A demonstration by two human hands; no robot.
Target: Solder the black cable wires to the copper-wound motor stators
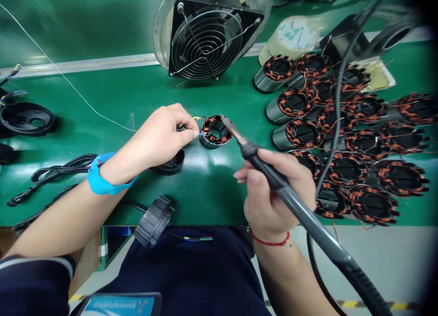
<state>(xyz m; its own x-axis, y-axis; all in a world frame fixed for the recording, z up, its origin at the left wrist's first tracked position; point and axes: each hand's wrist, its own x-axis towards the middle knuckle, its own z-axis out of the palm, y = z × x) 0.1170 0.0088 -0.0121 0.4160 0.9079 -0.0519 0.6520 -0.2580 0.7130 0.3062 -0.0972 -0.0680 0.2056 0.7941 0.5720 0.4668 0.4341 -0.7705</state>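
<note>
A wound motor stator [216, 131] with copper coils stands upright on the green bench. At its left side, my left hand [167, 132] pinches a thin blue wire [202, 134] between thumb and forefinger; a yellow wire [196, 118] shows just above. My right hand [278, 188] is wrapped round the dark handle of a soldering iron [284, 190]. The iron's tip is at the stator's upper right rim; whether it touches is unclear. A thin pale strand [78, 92] runs from the upper left to behind my left wrist.
Many wound stators [345, 167] stand in rows on the right, crossed by a grey cable [338, 101]. A fan [205, 46] stands at the back, a tape roll [294, 35] right of it. Black cables [61, 167] and a housing [27, 117] lie left; a ribbed cap [154, 221] is at the front edge.
</note>
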